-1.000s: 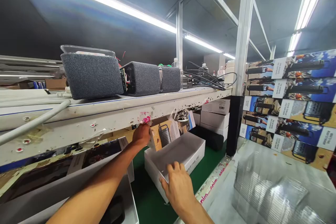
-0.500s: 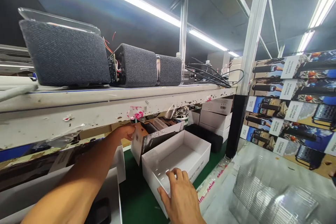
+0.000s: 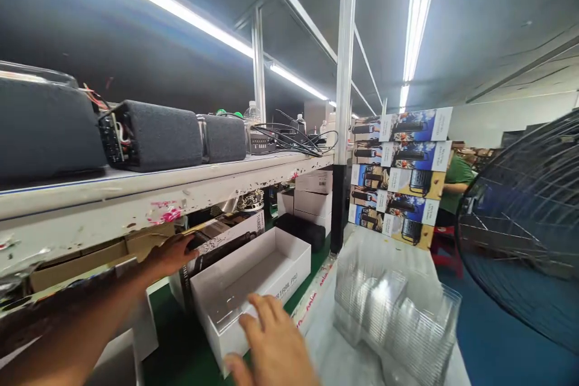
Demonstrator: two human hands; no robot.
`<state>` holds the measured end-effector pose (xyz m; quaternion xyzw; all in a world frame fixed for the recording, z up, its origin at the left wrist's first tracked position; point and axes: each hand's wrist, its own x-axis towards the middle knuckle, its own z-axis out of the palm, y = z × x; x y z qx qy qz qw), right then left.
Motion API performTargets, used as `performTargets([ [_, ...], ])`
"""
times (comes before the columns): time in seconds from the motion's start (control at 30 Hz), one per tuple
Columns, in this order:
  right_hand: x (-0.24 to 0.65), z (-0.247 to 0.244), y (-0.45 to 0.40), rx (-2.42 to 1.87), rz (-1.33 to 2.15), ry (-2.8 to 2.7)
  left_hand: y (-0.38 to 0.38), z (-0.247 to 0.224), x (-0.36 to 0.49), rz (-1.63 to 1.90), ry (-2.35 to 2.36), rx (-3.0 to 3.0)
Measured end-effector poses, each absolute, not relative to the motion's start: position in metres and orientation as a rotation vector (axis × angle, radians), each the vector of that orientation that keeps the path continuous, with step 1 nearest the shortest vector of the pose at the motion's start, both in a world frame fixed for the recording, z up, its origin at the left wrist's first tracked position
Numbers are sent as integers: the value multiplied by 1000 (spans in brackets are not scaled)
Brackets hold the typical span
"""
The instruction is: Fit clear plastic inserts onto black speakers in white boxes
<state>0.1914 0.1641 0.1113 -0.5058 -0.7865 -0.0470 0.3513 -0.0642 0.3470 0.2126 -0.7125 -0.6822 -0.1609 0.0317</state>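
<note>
An open white box (image 3: 271, 280) lies on the green mat under the shelf, with nothing inside. My right hand (image 3: 274, 344) is at its near corner, fingers spread over the rim and gripping nothing. Just behind the white box, a dark printed carton (image 3: 228, 240) leans tilted. My left hand (image 3: 172, 253) reaches under the shelf edge and grips that carton's upper left end.
A worn white shelf (image 3: 190, 190) carries grey fabric speakers (image 3: 154, 136) and cables. Clear plastic trays (image 3: 398, 313) are stacked on the right. Printed product boxes (image 3: 400, 175) are piled behind them. A large fan (image 3: 525, 223) stands far right, and a person in green (image 3: 456, 184) is behind the boxes.
The view swung right, bringing in the fan. My left hand pulled the printed carton down and out from under the shelf. My right hand let go of the white box's wall and spread.
</note>
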Motion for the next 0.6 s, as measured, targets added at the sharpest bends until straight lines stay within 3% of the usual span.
performTargets([
  [0.13,315,137,119,-1427,-676,-1836,328,209,-67,-361,-1948,-2264],
  [0.27,418,154,93,-1746,-933,-1841,305,220,-67,-361,-1785,-2332],
  [0.4,444,148,88,-1759,-866,-2032,272,219,-69,-418,-1579,-2557],
  [0.6,433,152,94,-1789,-355,-2224,199,194,-79,-559,-1589,-2633],
])
